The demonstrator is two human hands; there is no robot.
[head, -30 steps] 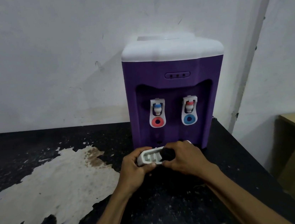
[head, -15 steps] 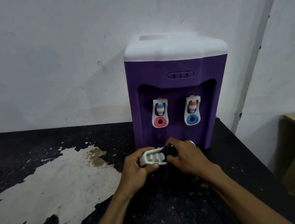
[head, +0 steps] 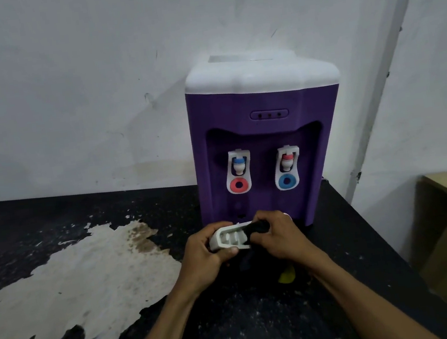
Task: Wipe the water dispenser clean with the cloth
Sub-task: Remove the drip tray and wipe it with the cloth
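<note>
Dispenser (head: 267, 147), purple body with white top, stands on the black counter (head: 352, 238) against the wall, at 1 o'clock from your hands. Your left hand (head: 203, 256) is curled around the left end of a white slotted drip tray (head: 229, 237), thumb under its front edge. Your right hand (head: 280, 237) is closed on a dark cloth (head: 257, 227), pressing it onto the tray's right half. Tray is lifted just in front of the dispenser base. Large pale worn patch (head: 76, 283) lies at 9 o'clock.
</note>
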